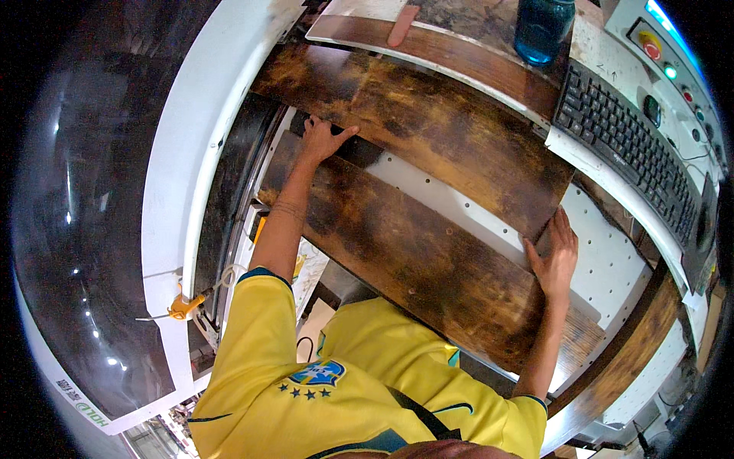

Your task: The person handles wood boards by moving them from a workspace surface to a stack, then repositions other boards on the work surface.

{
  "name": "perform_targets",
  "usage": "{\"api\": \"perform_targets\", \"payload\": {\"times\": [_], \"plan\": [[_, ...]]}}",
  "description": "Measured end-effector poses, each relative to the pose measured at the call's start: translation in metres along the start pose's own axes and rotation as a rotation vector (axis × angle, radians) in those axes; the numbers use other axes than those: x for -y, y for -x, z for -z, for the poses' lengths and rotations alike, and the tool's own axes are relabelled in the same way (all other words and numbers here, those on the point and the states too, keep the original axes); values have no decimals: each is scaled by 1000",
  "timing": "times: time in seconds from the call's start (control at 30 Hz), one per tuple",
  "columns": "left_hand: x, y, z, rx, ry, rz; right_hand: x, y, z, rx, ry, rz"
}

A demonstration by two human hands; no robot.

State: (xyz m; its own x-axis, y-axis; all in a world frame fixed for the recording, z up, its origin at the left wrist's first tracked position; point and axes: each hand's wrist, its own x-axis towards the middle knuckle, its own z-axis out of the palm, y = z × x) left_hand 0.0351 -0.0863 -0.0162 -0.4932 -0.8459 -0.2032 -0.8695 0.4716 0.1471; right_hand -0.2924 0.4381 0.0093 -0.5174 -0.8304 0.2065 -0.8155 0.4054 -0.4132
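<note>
On the white worktop [612, 260] with rows of small holes, two long dark brown wood boards lie side by side. The left hand [323, 140] rests at the far left end of the upper board [428, 130], with its fingers [345, 135] spread flat and the thumb stuck out to the side. It does not pinch anything. The right hand [556, 256] is at the other end, where the corner of that board comes down, and its fingers are held straight and close together, pressed against the board's edge. The lower board [397, 260] lies nearer the person, just beside the first one, with a strip of white showing between them. I think the person is lining up or sliding the upper board into its spot, one hand at each end. The next move likely needs both hands to push evenly, so the board stays straight and does not bump its neighbour. Past the boards stand a blue jar [543, 29] and a black keyboard [623, 145]. At the left, a small orange tool [183, 306] hangs on the white frame.
</note>
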Motion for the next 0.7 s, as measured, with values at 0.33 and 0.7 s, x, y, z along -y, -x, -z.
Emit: {"api": "perform_targets", "payload": {"times": [0.33, 0.7], "plan": [[-5, 2, 5, 22, 20, 21, 8, -1, 8, 59, -42, -115], [-17, 4, 19, 128, -132, 162, 9, 4, 5, 52, -24, -98]]}}
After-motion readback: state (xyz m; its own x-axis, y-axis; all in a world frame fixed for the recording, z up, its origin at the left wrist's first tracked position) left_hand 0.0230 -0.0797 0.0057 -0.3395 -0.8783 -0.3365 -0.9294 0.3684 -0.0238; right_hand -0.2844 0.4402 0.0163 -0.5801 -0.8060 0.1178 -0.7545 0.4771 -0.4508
